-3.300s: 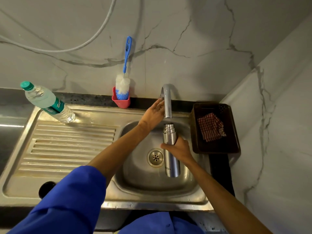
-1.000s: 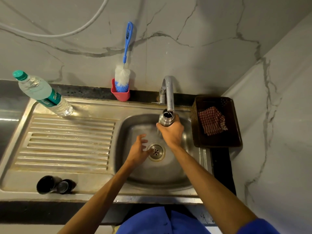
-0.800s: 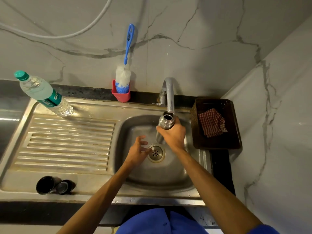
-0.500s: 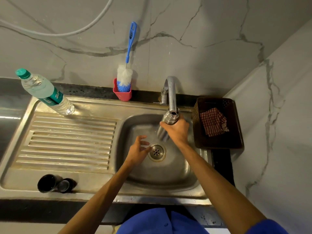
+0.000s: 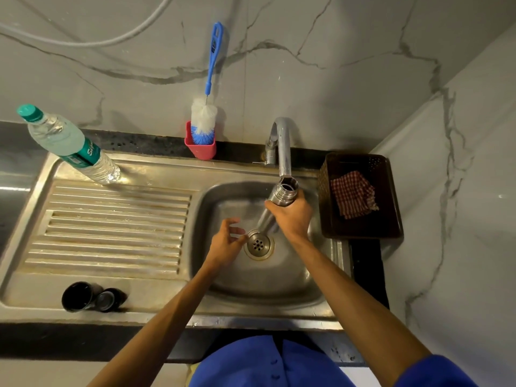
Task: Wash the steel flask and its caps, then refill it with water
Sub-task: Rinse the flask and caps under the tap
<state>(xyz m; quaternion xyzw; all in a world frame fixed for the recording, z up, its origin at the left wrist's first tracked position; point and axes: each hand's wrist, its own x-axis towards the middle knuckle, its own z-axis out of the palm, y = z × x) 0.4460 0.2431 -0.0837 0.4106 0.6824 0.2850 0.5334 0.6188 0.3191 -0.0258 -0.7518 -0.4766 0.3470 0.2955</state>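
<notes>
The bottle (image 5: 71,145) stands at the back left of the drainboard (image 5: 111,219) and the two dark caps (image 5: 92,296) lie touching each other at its front left, all where they were a second ago. The brush (image 5: 205,118) sits in its red holder (image 5: 200,145) against the wall, unmoved.

The left hand (image 5: 224,243) hovers over the sink (image 5: 315,294) just left of the drain (image 5: 258,244), fingers loosely spread and holding nothing, much as half a second ago; earlier still it was up at the tap (image 5: 283,146).

The right hand (image 5: 291,215) grips the flask (image 5: 282,194) near its neck. The flask is uncapped and tilted, base down toward the drain, its open mouth touching or just under the spout. A second ago its mouth sat a little lower and left of the spout. Whether water is running cannot be told.

The basket (image 5: 360,230) with the checked cloth (image 5: 353,194) sits right of the sink, unchanged.
</notes>
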